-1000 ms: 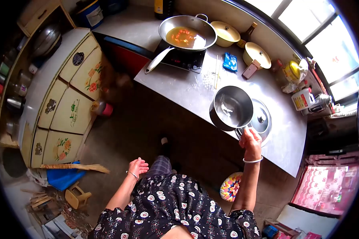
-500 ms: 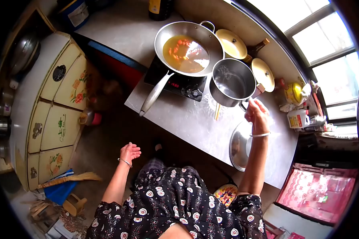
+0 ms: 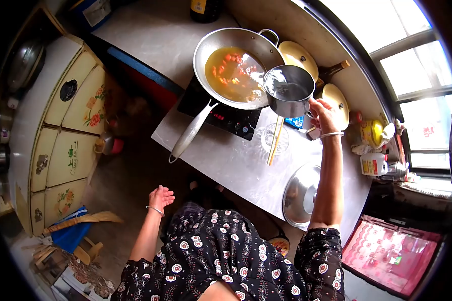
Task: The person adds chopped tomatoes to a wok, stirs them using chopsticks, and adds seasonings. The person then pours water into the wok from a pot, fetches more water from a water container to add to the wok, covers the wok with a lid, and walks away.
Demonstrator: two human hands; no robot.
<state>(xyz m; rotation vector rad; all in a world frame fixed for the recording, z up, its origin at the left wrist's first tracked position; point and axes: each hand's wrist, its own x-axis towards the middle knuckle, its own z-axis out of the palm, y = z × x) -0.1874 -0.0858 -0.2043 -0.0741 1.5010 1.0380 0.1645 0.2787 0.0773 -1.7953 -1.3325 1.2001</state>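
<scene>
A dark saucepan (image 3: 289, 106) is tilted over the right rim of a large steel wok (image 3: 211, 40), its handle in my right hand (image 3: 324, 115). Yellowish broth (image 3: 226, 80) with orange-red pieces lies in the wok. Under the wok is a black induction cooker (image 3: 231, 119) with lit red digits. My left hand (image 3: 160, 197) hangs over the floor, fingers apart, with nothing in it. Below the saucepan, chopsticks (image 3: 274, 145) rest across a clear glass dish (image 3: 284, 137). A steel lid (image 3: 300, 193) lies near the counter's front edge.
Two cream lidded pots (image 3: 297, 55) stand behind the saucepan, beside a dark bottle (image 3: 336, 67). A partly hidden blue packet (image 3: 294, 121) lies on the counter (image 3: 236, 170). Jugs (image 3: 373, 163) stand farther right. A cream cabinet (image 3: 63, 145) is at the left.
My right hand has carried the saucepan from above the counter's front up to the wok's right side. The lid and glass dish have come into fuller view. My left hand stays free.
</scene>
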